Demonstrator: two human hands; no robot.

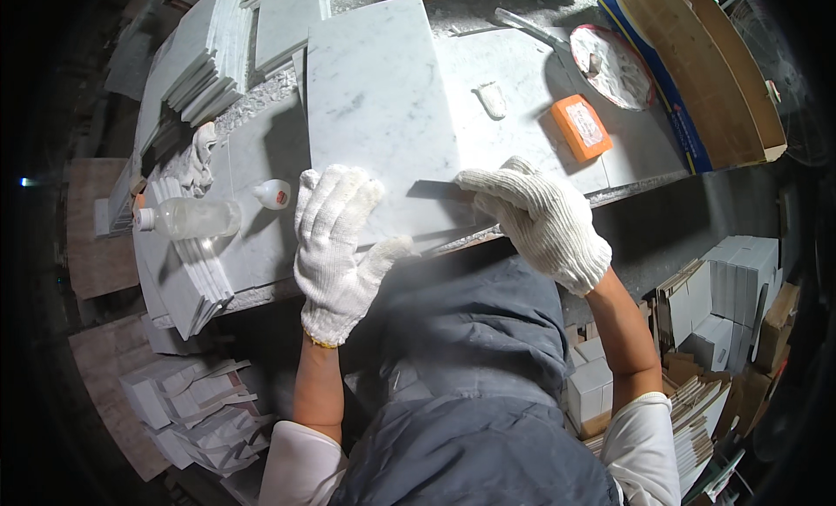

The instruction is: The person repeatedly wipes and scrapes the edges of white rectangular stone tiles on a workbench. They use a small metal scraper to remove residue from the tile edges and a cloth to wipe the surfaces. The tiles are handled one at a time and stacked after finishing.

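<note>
A pale grey-veined marble tile (374,88) lies on the work table in front of me. My left hand (335,236), in a white knit glove, rests on the tile's near left part with its fingers stretched out and the thumb apart. A flat grey scraper blade (433,190) juts leftward over the tile's near right part from my right hand (540,219). That hand wears a matching glove and has its fingers closed on the blade. Its grip hides the blade's right end.
An orange block (582,128), a round dish of white paste (614,79) and a cardboard box (697,79) are at the right. A clear bottle (200,219) and small white squeeze bottle (272,194) lie left. Tile stacks (200,62) stand far left; white boxes (740,279) sit below right.
</note>
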